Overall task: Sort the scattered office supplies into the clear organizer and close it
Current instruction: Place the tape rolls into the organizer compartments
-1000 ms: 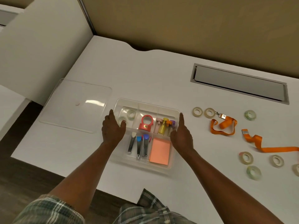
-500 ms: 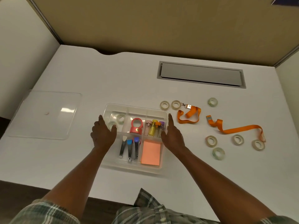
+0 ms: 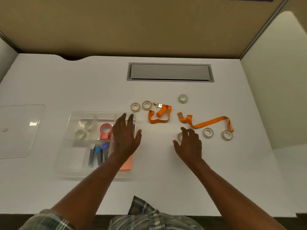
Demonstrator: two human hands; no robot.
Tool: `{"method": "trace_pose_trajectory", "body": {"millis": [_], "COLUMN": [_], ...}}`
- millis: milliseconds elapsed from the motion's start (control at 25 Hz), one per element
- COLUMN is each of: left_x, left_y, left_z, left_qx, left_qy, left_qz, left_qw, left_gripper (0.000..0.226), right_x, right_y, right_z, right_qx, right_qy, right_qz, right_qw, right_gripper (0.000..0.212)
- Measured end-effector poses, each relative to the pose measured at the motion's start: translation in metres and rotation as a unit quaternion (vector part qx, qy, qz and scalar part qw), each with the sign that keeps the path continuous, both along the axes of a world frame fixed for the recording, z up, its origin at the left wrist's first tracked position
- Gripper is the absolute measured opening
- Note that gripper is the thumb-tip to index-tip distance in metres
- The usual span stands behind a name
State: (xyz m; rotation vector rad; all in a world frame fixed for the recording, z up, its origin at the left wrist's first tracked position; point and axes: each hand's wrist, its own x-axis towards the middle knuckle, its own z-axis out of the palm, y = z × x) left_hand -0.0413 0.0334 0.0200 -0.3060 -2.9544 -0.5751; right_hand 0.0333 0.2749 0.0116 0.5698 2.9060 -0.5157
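A white bench (image 3: 66, 83) is shown from above. A clear lid (image 3: 20, 130) is laid at its left edge, well apart from the clear organizer (image 3: 71, 161), which is uncovered and partly filled. Two orange lanyards (image 3: 161, 111) and several tape rolls are scattered to the right. The left hand (image 3: 125, 138) is spread flat and empty over the organizer's right side. The right hand (image 3: 189, 145), loosely open and empty, is poised over one tape roll (image 3: 179, 136). That roll could be knocked rolling by a careless fingertip, or a lanyard snagged and nearby rolls dragged.

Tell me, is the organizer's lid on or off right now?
Off. The clear organizer sits uncovered, and the lid lies flat on the desk to its left, apart from it.
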Motion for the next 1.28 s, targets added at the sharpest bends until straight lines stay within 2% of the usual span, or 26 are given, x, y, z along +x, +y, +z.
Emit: {"method": "trace_pose_trajectory", "body": {"millis": [120, 200, 280, 440, 760, 880, 1040, 1200, 1280], "left_x": [0.017, 0.028, 0.035, 0.039, 0.049, 0.046, 0.033, 0.018, 0.008], "left_y": [0.060, 0.094, 0.123, 0.147, 0.121, 0.103, 0.071, 0.018, -0.021], "left_z": [-0.005, -0.010, -0.014, -0.022, -0.022, -0.017, 0.002, 0.020, 0.027], "left_qx": [-0.022, -0.050, -0.103, -0.190, -0.161, -0.121, -0.003, 0.068, 0.079], "left_qy": [-0.038, -0.087, -0.156, -0.202, -0.141, -0.139, -0.098, -0.025, -0.005], "left_qz": [-0.150, -0.238, -0.272, -0.258, -0.279, -0.267, -0.229, -0.158, -0.109], "left_qw": [0.988, 0.966, 0.944, 0.926, 0.936, 0.946, 0.968, 0.985, 0.991], "left_gripper": [0.063, 0.067, 0.074, 0.072, 0.037, 0.036, 0.040, 0.056, 0.057], "right_x": [0.027, 0.040, 0.048, 0.056, 0.048, 0.035, 0.011, -0.020, -0.038], "right_y": [0.027, 0.036, 0.042, 0.050, 0.050, 0.036, 0.004, -0.044, -0.077], "right_z": [-0.007, -0.011, -0.015, -0.014, -0.010, -0.005, 0.004, 0.019, 0.027], "right_qx": [0.002, 0.014, 0.019, -0.002, -0.106, -0.143, -0.179, -0.210, -0.231], "right_qy": [-0.038, -0.051, -0.048, -0.050, -0.014, 0.005, 0.050, 0.125, 0.155], "right_qz": [-0.002, 0.018, 0.033, 0.021, -0.029, -0.059, -0.063, -0.024, 0.017], "right_qw": [0.999, 0.998, 0.998, 0.999, 0.994, 0.988, 0.981, 0.969, 0.960], "right_gripper": [0.073, 0.068, 0.060, 0.059, 0.058, 0.058, 0.056, 0.055, 0.054]}}
